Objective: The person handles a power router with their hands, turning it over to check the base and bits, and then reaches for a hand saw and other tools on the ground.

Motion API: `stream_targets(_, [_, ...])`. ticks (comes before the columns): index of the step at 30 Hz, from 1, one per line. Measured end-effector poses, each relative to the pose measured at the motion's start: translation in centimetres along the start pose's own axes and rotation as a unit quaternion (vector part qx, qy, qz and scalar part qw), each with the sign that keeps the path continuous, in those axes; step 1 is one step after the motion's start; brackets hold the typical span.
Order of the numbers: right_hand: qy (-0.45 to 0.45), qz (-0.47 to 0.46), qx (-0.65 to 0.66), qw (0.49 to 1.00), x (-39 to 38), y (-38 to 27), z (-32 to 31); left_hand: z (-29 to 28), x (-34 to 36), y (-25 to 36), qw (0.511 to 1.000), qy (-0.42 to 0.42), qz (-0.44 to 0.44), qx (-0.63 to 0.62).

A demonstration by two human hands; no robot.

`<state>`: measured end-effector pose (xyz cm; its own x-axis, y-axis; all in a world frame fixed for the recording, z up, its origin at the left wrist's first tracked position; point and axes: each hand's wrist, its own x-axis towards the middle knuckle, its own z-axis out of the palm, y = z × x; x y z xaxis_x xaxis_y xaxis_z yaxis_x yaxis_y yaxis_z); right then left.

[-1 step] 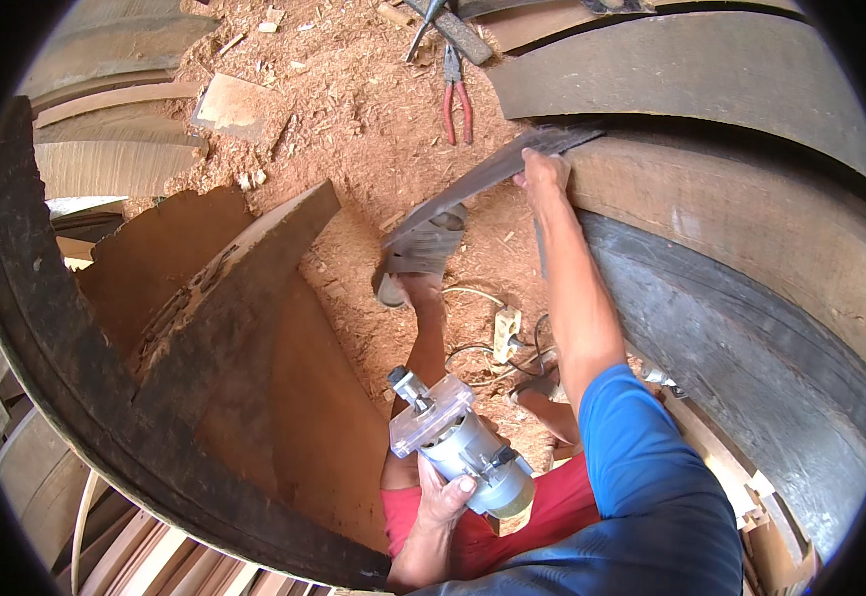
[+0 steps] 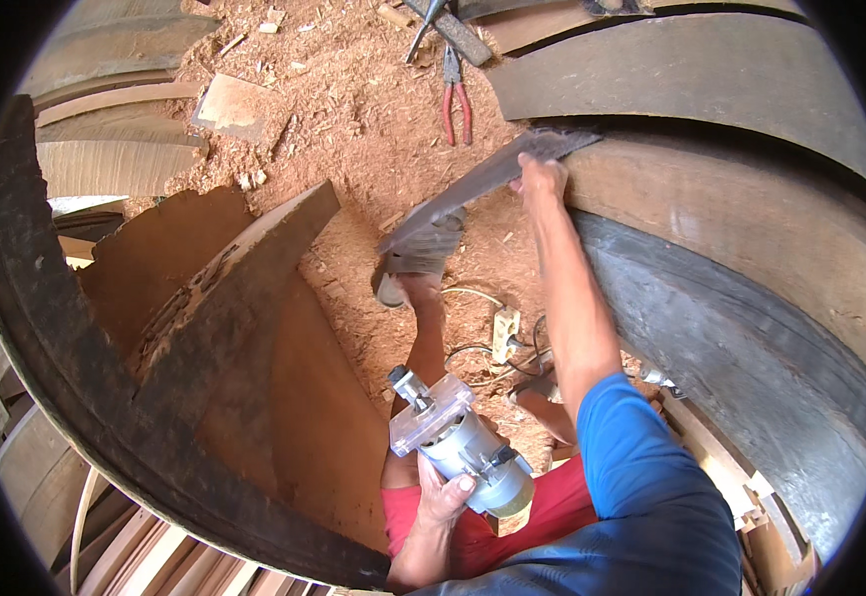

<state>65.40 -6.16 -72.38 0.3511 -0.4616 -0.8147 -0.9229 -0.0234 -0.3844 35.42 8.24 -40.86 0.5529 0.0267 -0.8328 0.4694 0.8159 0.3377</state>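
My left hand is wrapped round the silver body of a trim router, held above my lap. Its clear base and bit end point up and away from me. Out ahead, my right hand pinches the near edge of a thin dark board. That board slants from the stacked planks on the right down to my sandalled foot, covering part of it. The fingers beneath the board are partly hidden.
Pliers with red handles lie on shavings beside a hammer. A power strip with cords sits between my feet. Large curved planks stack up at right. At left stands a dark curved wooden frame.
My right hand has shifted slightly, with its fingers lower at the board's near edge. The thin board has tilted a little. My left hand and the router stay where they were.
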Motion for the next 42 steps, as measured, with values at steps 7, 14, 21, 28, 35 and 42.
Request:
stream_targets(7, [0.026, -0.250, 0.183, 0.950, -4.4, 4.7, -2.5, 0.0, -0.3, -1.0, 0.999, -0.019, 0.033, -0.012])
stream_targets(14, [-0.078, -0.048, 0.069, 0.993, -7.1, -0.3, 0.5, 0.6, -0.4, -0.2, 0.999, -0.032, 0.010, 0.025])
stream_targets(21, [-0.116, -0.121, 0.203, 0.965, -13.9, 5.1, 1.1, 1.9, -0.2, 1.1, 0.996, -0.091, 0.000, -0.026])
stream_targets(28, [-0.148, -0.219, 0.308, 0.914, -19.2, 6.4, 0.3, 1.0, -0.5, 1.7, 0.976, -0.213, -0.008, -0.055])
stream_targets(35, [-0.176, -0.447, 0.230, 0.846, -20.1, -3.9, -1.2, 0.3, -0.5, 2.1, 0.981, -0.188, -0.018, -0.043])
stream_targets(42, [0.009, -0.635, 0.106, 0.765, -19.8, -20.4, -4.5, -0.3, -0.3, 2.1, 0.984, -0.168, -0.019, -0.056])
